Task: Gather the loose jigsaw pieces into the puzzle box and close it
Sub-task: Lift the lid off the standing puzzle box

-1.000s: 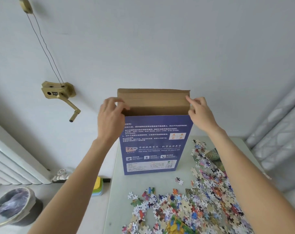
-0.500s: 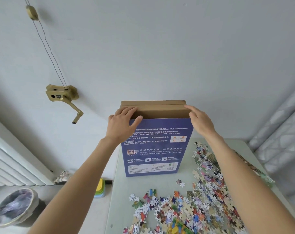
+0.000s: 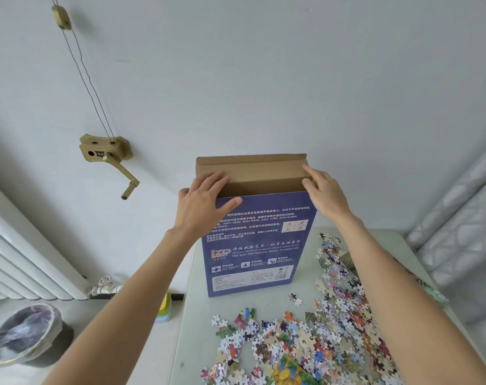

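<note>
Both hands are shifting along the puzzle box (image 3: 253, 243) top: left hand (image 3: 201, 205) lying flat-fingered on its corner, right hand (image 3: 324, 191) pressing the flap (image 3: 250, 169) edge with straight fingers; steadying the box upright matters, jigsaw pieces (image 3: 305, 345) still lying loose on the bench (image 3: 197, 323) below both hands.

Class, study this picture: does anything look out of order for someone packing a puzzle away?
Yes. The puzzle box stands on end with both hands at its top flap, yet the jigsaw pieces lie scattered across the table, outside the box.
</note>
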Action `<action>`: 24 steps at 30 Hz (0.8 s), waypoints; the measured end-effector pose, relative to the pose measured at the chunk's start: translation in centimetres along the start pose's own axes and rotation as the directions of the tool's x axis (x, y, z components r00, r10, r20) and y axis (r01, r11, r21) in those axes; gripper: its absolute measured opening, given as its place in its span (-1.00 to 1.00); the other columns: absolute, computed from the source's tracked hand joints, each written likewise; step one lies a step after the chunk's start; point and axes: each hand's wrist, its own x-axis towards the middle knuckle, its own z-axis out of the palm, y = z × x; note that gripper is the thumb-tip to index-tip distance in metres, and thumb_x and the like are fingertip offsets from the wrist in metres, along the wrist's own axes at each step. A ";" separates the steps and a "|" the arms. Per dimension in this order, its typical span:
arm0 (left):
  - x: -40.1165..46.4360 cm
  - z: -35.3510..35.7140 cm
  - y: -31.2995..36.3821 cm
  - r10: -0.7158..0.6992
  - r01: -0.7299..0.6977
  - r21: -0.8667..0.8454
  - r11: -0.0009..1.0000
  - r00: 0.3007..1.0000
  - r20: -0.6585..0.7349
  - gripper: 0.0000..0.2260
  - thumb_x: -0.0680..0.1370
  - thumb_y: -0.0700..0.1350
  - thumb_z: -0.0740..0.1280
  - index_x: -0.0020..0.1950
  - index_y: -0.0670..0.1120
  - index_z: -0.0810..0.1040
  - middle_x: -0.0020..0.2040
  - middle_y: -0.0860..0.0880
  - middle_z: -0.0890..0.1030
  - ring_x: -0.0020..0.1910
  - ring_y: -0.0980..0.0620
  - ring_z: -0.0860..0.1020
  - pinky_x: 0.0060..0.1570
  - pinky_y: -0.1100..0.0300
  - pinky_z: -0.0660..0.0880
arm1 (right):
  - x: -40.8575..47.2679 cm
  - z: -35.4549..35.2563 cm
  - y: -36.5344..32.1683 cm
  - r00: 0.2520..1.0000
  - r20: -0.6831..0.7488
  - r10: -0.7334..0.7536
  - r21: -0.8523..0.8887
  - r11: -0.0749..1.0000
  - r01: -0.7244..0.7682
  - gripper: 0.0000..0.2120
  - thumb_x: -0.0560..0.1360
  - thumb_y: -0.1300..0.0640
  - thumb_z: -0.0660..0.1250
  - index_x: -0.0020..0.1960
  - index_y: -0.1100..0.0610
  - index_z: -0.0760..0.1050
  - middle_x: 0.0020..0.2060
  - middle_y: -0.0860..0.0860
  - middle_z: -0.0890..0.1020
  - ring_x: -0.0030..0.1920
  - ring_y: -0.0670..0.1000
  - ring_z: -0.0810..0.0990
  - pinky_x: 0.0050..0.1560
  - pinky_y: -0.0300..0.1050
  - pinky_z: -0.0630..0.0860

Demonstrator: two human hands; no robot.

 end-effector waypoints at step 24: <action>-3.0 -0.4 1.0 0.135 -0.117 0.091 0.989 0.967 -0.216 -0.61 0.54 0.11 0.07 0.09 -0.03 0.61 0.12 0.02 0.62 0.22 -0.03 0.49 0.37 -0.08 0.24 | -4.1 -0.8 -0.2 0.960 -0.199 -0.197 -0.296 0.946 0.133 -0.67 0.57 0.03 0.18 0.31 0.03 0.42 0.40 0.06 0.34 0.47 0.07 0.12 0.42 0.21 0.01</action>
